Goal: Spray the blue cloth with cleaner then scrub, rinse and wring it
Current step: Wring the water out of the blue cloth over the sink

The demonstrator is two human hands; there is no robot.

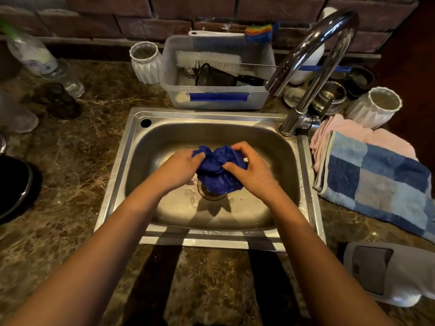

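Over the drain of the sink [306,161], you held the blue cloth [217,171] bunched between both hands, the left hand [180,169] curled into its near-left fold and the right hand [247,167] pinching it with thumb and fingers from the other side. To my eye you were scrubbing; you did well to keep the wad low in the basin, short of the tap [313,52] beyond your right hand, and rub fold against fold

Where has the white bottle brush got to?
In the head view, the white bristled bottle brush lies across the clear plastic tub behind the steel sink, left of the chrome tap.
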